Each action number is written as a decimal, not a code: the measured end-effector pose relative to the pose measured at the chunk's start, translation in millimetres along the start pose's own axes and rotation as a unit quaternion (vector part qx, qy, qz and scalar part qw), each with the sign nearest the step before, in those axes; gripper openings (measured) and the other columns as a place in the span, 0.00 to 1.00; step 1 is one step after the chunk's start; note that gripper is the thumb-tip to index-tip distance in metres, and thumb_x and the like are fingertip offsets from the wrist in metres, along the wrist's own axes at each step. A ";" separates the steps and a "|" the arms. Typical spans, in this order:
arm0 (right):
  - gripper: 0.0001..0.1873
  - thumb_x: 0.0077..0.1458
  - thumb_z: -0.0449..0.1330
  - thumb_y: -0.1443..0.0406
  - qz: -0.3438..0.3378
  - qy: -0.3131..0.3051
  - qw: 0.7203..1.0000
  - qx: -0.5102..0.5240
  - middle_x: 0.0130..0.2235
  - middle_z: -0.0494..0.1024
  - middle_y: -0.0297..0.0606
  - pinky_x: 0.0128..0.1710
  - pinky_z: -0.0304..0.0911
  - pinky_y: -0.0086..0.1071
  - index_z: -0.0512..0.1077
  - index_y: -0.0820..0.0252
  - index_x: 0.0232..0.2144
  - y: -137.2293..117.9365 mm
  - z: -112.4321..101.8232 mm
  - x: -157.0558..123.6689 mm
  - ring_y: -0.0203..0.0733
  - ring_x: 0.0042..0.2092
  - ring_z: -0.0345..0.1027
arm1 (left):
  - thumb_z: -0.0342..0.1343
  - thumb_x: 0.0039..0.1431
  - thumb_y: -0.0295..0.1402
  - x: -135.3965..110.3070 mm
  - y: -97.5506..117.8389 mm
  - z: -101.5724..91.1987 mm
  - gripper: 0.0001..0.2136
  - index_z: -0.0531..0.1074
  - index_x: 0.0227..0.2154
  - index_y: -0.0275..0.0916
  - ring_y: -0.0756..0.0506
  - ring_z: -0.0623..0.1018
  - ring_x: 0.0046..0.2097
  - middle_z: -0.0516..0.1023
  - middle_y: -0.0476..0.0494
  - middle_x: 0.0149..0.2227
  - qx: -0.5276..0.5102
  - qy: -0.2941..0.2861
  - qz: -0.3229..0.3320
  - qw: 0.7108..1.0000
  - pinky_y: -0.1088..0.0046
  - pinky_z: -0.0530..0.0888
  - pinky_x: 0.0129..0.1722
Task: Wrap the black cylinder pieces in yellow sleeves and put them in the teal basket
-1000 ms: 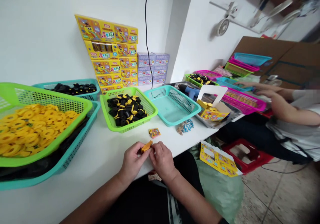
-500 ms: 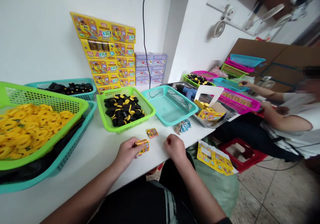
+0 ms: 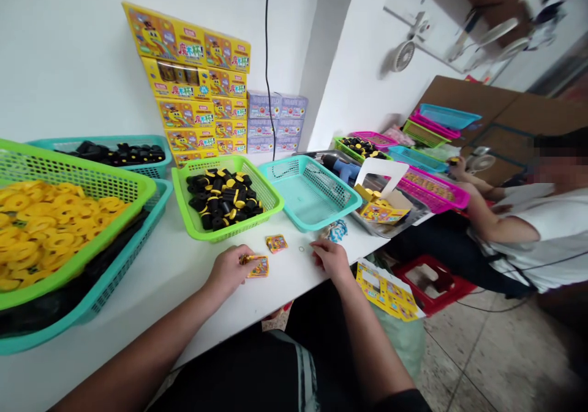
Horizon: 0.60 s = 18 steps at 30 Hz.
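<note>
Packets (image 3: 261, 267) with yellow edges are gripped by the left hand (image 3: 227, 267) over the worktop (image 3: 287, 274); the right hand (image 3: 331, 258) is well apart, its hold unclear, near a small ring (image 3: 302, 248) and a blue-and-white bundle (image 3: 339, 231).

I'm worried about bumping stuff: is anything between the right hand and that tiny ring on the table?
Nothing visible stands in the way: only white tabletop shows between the right hand and the tiny ring. The blue-and-white bundle lies beyond the hand, outside that gap.
</note>
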State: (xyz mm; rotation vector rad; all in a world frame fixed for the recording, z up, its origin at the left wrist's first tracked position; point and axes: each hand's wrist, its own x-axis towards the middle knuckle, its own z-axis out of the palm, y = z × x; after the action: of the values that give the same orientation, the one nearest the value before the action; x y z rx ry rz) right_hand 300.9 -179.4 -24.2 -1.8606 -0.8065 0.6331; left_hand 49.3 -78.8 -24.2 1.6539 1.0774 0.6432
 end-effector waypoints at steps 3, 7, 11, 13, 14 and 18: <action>0.20 0.45 0.58 0.53 -0.015 0.037 0.999 0.033 0.22 0.71 0.31 0.18 0.55 0.29 0.75 0.61 0.35 3.5 3.8 -7.3 0.35 0.19 0.61 | 0.62 0.45 0.46 2.6 -2.8 1.4 0.14 0.72 0.21 0.40 0.52 0.63 0.14 0.67 0.53 0.16 -0.030 0.005 -0.008 0.999 0.77 0.57 0.14; 0.20 0.47 0.58 0.52 -0.050 0.036 0.997 0.049 0.23 0.71 0.33 0.24 0.60 0.31 0.75 0.61 0.36 -1.1 18.6 -19.9 0.37 0.22 0.63 | 0.63 0.45 0.43 5.8 -4.8 -1.1 0.14 0.71 0.16 0.40 0.51 0.64 0.18 0.65 0.52 0.16 -0.011 0.062 0.030 0.998 0.76 0.59 0.19; 0.15 0.51 0.58 0.55 -0.129 -0.003 0.992 -0.004 0.28 0.75 0.37 0.30 0.63 0.34 0.76 0.59 0.35 -15.1 39.3 -30.7 0.40 0.27 0.66 | 0.63 0.49 0.39 6.7 -5.3 -7.3 0.12 0.74 0.16 0.40 0.48 0.69 0.29 0.69 0.48 0.23 0.037 0.121 0.147 0.981 0.74 0.64 0.31; 0.13 0.53 0.58 0.57 -0.180 -0.022 0.983 -0.040 0.31 0.76 0.39 0.33 0.64 0.35 0.76 0.58 0.34 -23.0 48.5 -34.3 0.41 0.30 0.67 | 0.62 0.50 0.38 6.1 -5.2 -9.7 0.11 0.76 0.18 0.41 0.48 0.70 0.29 0.70 0.48 0.24 0.029 0.110 0.147 0.983 0.74 0.64 0.31; 0.12 0.54 0.58 0.57 -0.199 -0.030 0.978 -0.050 0.32 0.76 0.39 0.35 0.64 0.35 0.76 0.58 0.34 -26.6 52.4 -35.3 0.41 0.31 0.68 | 0.61 0.51 0.39 5.7 -5.0 -10.5 0.10 0.77 0.19 0.41 0.48 0.69 0.28 0.70 0.48 0.24 0.017 0.102 0.134 0.986 0.74 0.64 0.29; 0.11 0.55 0.58 0.59 -0.230 -0.053 0.970 -0.055 0.33 0.76 0.39 0.37 0.64 0.35 0.76 0.58 0.31 -36.8 64.3 -36.0 0.41 0.32 0.67 | 0.59 0.52 0.40 2.9 -1.4 -12.3 0.11 0.76 0.20 0.40 0.49 0.67 0.24 0.70 0.48 0.23 -0.033 0.094 0.084 0.991 0.74 0.61 0.22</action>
State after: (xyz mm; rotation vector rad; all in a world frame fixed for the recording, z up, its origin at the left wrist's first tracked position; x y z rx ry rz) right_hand 222.0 -158.8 -12.9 -1.6616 -1.3163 0.3989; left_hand 40.1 -70.5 -21.6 1.6632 1.0446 0.9509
